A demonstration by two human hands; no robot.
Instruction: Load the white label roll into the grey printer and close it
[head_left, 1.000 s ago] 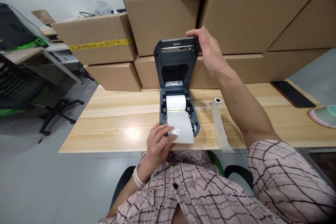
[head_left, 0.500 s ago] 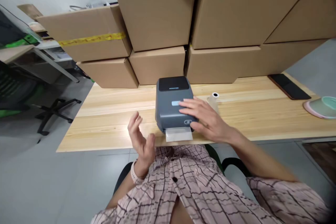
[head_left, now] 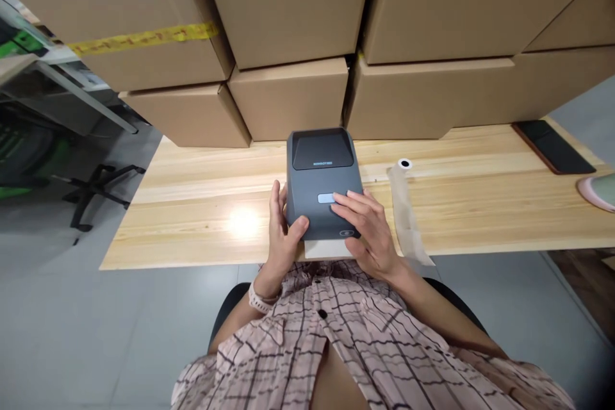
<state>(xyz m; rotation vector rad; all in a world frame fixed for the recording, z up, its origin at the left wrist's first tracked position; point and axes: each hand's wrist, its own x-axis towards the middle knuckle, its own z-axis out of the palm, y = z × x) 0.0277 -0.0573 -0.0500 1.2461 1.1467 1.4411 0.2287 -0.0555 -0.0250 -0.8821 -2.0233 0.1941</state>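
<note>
A dark grey label printer (head_left: 307,195) with a black window at the back stands near the table's front edge. My left hand (head_left: 283,227) grips its left side, thumb on the top near the front and fingers along the side. My right hand (head_left: 369,230) lies over the right front of the lid, fingers stretched out with their tips at the light blue panel (head_left: 325,198). Its thumb is by the front right corner. White label paper (head_left: 327,248) sticks out at the front, partly hidden below the printer.
Right of the printer lies a small paper roll (head_left: 405,164) with a translucent strip (head_left: 406,211) trailing over the front edge. A phone (head_left: 552,146) and a pink-rimmed cup (head_left: 598,192) sit at the right. Stacked cardboard boxes (head_left: 288,99) line the back of the wooden table (head_left: 192,205).
My left hand has moved right from the air onto the printer's left side and closed on it. My right hand stays on the printer's right front.
</note>
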